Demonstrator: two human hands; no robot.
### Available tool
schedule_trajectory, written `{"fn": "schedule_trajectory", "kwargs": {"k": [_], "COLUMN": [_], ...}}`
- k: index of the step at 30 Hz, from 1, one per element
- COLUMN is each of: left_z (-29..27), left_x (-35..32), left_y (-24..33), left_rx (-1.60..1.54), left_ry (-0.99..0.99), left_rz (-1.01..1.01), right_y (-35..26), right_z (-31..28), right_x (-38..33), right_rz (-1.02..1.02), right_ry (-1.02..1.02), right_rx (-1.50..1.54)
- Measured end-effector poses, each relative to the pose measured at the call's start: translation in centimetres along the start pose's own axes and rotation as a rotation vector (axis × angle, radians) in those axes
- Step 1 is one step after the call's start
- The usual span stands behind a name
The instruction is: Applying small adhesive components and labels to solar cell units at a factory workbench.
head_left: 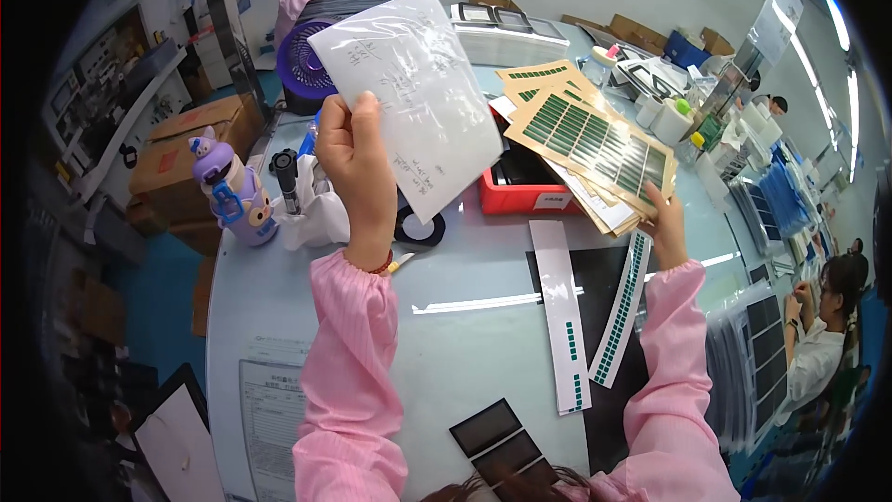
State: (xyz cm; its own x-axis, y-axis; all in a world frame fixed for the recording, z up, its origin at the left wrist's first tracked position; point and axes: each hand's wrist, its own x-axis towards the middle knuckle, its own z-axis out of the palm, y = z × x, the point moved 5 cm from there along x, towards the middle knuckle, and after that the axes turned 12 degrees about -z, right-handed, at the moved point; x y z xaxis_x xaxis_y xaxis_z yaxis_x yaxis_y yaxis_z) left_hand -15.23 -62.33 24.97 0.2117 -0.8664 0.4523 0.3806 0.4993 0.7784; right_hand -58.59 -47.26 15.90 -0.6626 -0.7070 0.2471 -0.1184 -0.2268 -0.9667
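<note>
My left hand (356, 156) is raised and pinches the lower left edge of a white, glossy plastic-like sheet (420, 102) with handwriting on it. In my right hand (667, 228) are the lower right corners of several tan sticker sheets (587, 135), fanned out, bearing rows of dark green rectangles. These sheets are above a red bin (525, 200) and hide part of it. Below them, a white strip with green stickers (556, 302) and a curved strip with green squares (621, 316) lie partly over a black mat (609, 418). A dark framed panel (502, 442) lies near me.
At the left stand a purple bottle (232, 191), a black marker-like item (286, 181) and a purple fan (305, 60). A black tape roll (420, 229) lies beyond my left forearm. Stacked panels (748, 372) stand at the right, near another person (818, 349).
</note>
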Motion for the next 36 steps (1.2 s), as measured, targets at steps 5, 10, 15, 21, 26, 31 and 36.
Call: {"fn": "schedule_trajectory", "kwargs": {"k": [5, 10, 15, 21, 26, 31, 36], "left_z": [0.6, 3.7, 5.3, 2.0, -1.8, -2.1, -2.3], "left_x": [-0.1, -2.8, -5.3, -5.9, -13.2, -17.1, -16.3], "left_y": [-0.3, -0.9, -1.9, -5.4, -7.1, -7.2, -7.7], "left_rx": [-0.071, -0.166, -0.13, 0.498, 0.946, 0.79, 0.797], "left_ry": [-0.005, -0.256, -0.383, -0.248, -0.434, -0.617, -0.593], "left_rz": [-0.079, -0.184, -0.127, 0.064, 0.293, 0.287, 0.237], "right_y": [-3.2, -10.1, -8.9, -8.8, -8.4, -3.0, -0.8], "right_z": [-4.3, 9.5, 16.9, 19.2, 26.9, 31.7, 32.1], "right_x": [-0.8, -5.1, -5.8, -1.9, 0.1, 0.1, 0.9], "right_rz": [-0.41, -0.599, -0.378, -0.747, -1.15, -1.266, -0.889], "right_ry": [0.249, -0.353, -0.616, -0.416, -0.283, -0.644, -0.916], "right_rx": [-0.769, -0.101, 0.004, -0.1, -0.648, -0.84, -0.776]}}
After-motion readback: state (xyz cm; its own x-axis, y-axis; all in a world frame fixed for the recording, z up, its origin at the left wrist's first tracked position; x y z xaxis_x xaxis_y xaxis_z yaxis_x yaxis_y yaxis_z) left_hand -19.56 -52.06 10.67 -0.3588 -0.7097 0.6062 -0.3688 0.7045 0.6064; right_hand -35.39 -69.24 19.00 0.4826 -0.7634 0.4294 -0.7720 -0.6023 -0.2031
